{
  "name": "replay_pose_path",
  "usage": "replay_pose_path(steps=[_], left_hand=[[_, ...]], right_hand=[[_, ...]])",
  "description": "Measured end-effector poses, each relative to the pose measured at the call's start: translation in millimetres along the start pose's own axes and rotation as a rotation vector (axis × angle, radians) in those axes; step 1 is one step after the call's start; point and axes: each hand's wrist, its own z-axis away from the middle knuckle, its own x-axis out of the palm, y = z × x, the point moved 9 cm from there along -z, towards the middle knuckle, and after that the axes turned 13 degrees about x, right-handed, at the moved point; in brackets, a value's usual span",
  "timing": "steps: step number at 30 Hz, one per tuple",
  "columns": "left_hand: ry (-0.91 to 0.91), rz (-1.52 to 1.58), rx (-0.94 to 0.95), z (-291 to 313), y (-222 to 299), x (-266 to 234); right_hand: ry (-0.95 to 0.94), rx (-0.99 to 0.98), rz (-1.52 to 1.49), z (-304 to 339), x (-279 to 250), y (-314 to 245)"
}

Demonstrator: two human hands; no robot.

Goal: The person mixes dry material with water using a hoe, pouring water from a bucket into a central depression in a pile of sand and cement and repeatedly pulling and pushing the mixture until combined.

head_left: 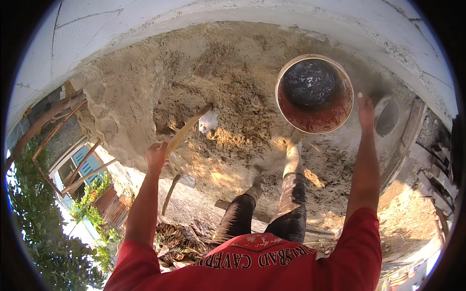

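Note:
My left hand [156,156] is closed round the wooden handle of a hoe-like tool [187,127]. Its pale head [208,121] rests against the dug earth. My right hand [366,110] is stretched out with its fingers extended and nothing visible in it. Just left of that hand stands a large round tub [324,119], its inner wall reddish, with dark, shiny liquid [310,82] in it. Immediately right of the same hand is a smaller grey round container [387,116], blurred and partly in shadow.
A second wooden-handled tool [170,195] lies on the ground at the left. Pale walls [233,8] curve round the far side. A wooden plank [401,140] edges the right. Dry leaves [182,242] lie near my feet, and green plants [48,228] grow at the left.

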Motion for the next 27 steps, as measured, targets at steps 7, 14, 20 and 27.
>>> replay_pose_path(steps=[7, 14, 20, 27], left_hand=[[-0.024, 0.067, 0.051, 0.3, -4.4, 13.6], [-0.043, 0.111, 0.062, -18.0, -65.9, -1.2], [0.006, 0.089, 0.148, -36.7, -135.1, -20.6], [-0.012, 0.195, 0.135, -61.2, -190.6, -38.8]], right_hand=[[-0.460, 0.204, -0.391, 26.3, 22.6, -8.5], [-0.367, -0.126, -0.242, 162.5, 41.3, -98.2], [-0.287, -0.287, 0.016, 304.5, 108.8, -217.9], [-0.434, -0.439, 0.022, 425.0, 239.0, -263.7]])
